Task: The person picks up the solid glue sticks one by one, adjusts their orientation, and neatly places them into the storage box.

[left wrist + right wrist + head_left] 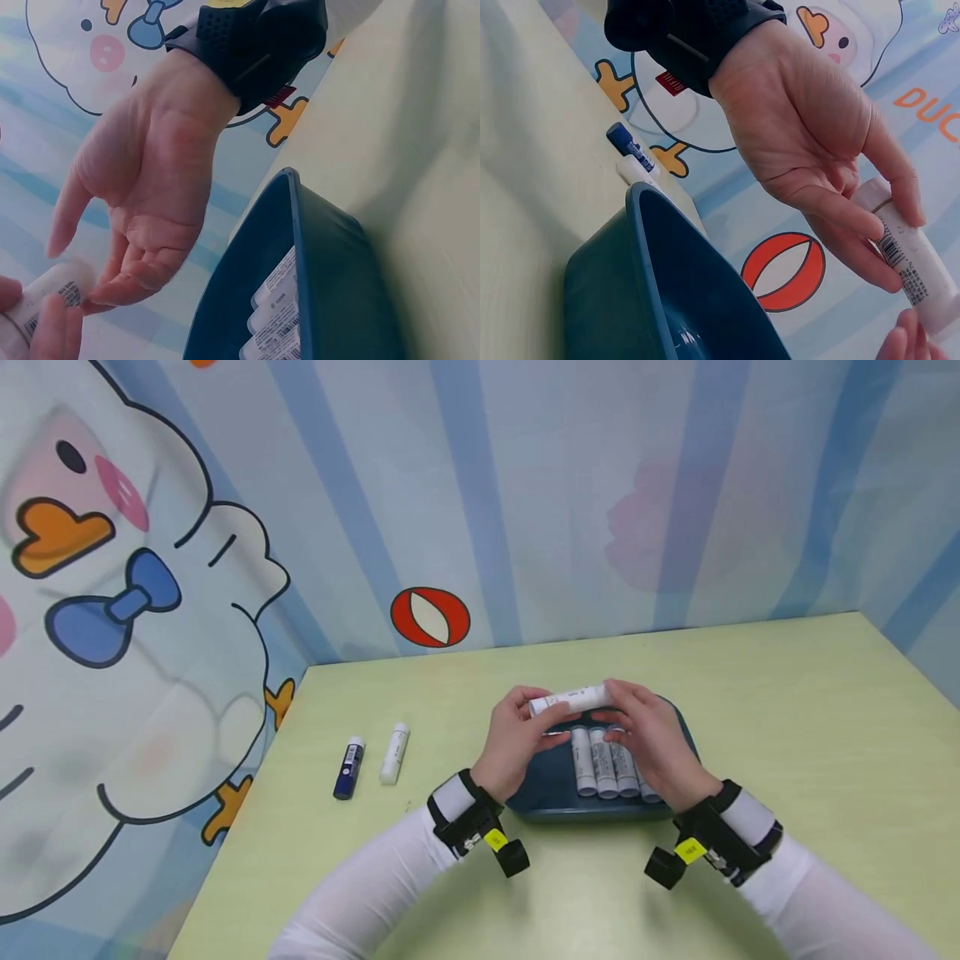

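Note:
A white glue stick (573, 699) with printed text and a barcode is held nearly level above a dark blue bin (546, 789). My right hand (658, 747) pinches its right end between thumb and fingers, plain in the right wrist view. At the other end, my left hand (512, 739) has its thumb and fingertips around the stick. Inside the bin, several white glue sticks (604, 764) lie side by side toward the right, partly covered by my right hand.
Left of the bin on the pale yellow table (465, 893) lie a dark blue glue stick with a white end (348, 768) and a white glue stick (394, 753). Behind the table rises a striped backdrop (555, 527) with a cartoon duck (172, 718).

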A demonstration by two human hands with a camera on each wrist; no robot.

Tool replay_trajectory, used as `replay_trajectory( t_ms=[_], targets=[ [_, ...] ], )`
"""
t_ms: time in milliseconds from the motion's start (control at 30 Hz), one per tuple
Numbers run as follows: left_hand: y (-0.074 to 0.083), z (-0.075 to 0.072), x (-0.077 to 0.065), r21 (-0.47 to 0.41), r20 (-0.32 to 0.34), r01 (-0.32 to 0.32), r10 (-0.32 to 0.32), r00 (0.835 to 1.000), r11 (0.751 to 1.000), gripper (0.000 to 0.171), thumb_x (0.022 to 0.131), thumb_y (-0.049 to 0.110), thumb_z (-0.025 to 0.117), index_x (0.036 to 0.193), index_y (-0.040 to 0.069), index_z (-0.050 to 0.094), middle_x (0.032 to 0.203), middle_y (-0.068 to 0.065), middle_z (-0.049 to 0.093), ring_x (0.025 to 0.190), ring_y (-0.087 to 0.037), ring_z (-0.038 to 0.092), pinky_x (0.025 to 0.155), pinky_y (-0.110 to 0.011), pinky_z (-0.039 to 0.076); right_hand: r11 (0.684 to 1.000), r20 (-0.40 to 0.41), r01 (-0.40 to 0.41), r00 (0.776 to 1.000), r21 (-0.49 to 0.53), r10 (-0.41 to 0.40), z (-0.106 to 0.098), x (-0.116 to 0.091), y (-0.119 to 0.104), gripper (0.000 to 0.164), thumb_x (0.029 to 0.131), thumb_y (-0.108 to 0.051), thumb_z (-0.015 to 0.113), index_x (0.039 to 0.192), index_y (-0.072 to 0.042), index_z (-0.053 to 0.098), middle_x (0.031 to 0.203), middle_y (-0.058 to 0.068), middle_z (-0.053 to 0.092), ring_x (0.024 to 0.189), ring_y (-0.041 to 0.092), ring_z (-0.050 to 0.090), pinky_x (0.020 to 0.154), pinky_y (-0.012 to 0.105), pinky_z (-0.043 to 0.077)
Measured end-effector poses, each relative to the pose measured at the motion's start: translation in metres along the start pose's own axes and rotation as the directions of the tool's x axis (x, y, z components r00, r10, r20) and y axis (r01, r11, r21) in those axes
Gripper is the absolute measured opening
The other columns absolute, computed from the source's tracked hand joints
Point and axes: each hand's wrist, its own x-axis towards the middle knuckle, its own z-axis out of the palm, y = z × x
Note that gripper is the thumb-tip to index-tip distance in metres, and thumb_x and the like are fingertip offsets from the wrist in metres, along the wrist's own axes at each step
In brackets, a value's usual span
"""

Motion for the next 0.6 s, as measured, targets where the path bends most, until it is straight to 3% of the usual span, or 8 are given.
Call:
replay_trajectory(
  t_ms=[167, 400, 533, 600],
  targets=[
    [-0.002, 0.001, 0.001, 0.022, -0.020, -0.012, 0.013, 1.000, 1.000, 0.023, 0.094, 0.006, 0.064, 0.111, -0.002, 0.051, 0.109, -0.018, 0.066, 0.103, -0.033, 0.066, 0.078, -0.034, 0.055, 0.998, -0.052, 0.015, 0.999, 0.055, -0.012, 0.001, 0.002, 0.000, 0.045, 0.101, -0.025, 0.053, 0.132, 0.005, 0.043, 0.109, 0.001, 0.053, 0.087, 0.005, 0.058, 0.075, 0.017, 0.049],
    [-0.002, 0.000, 0.003, 0.062, -0.018, -0.022, 0.024, 1.000, 0.998, 0.024, 0.092, 0.006, 0.066, 0.112, -0.003, 0.055, 0.108, -0.018, 0.067, 0.101, -0.032, 0.067, 0.081, -0.040, 0.054, 0.996, -0.071, 0.066, 0.996, 0.062, -0.062, 0.001, 0.003, 0.002, 0.044, 0.101, -0.023, 0.053, 0.132, 0.006, 0.043, 0.105, 0.002, 0.054, 0.086, 0.005, 0.058, 0.077, 0.017, 0.049],
    [0.003, -0.009, 0.007, 0.166, 0.054, 0.010, -0.019, 0.998, 0.986, 0.025, 0.092, 0.007, 0.067, 0.112, -0.002, 0.055, 0.108, -0.020, 0.068, 0.098, -0.031, 0.068, 0.078, -0.038, 0.055, 0.996, -0.077, 0.086, 0.993, 0.018, -0.084, 0.001, 0.005, 0.003, 0.044, 0.100, -0.023, 0.055, 0.131, 0.007, 0.044, 0.103, 0.002, 0.055, 0.084, 0.007, 0.059, 0.078, 0.018, 0.050],
    [0.007, -0.017, 0.009, 0.275, 0.123, 0.020, -0.055, 0.991, 0.961, 0.026, 0.092, 0.009, 0.067, 0.113, -0.001, 0.055, 0.107, -0.021, 0.068, 0.096, -0.031, 0.069, 0.076, -0.038, 0.056, 0.994, -0.063, 0.091, 0.994, -0.054, -0.094, -0.002, 0.007, 0.001, 0.046, 0.100, -0.025, 0.055, 0.131, 0.008, 0.045, 0.102, 0.002, 0.056, 0.083, 0.007, 0.059, 0.077, 0.018, 0.051]
  ],
)
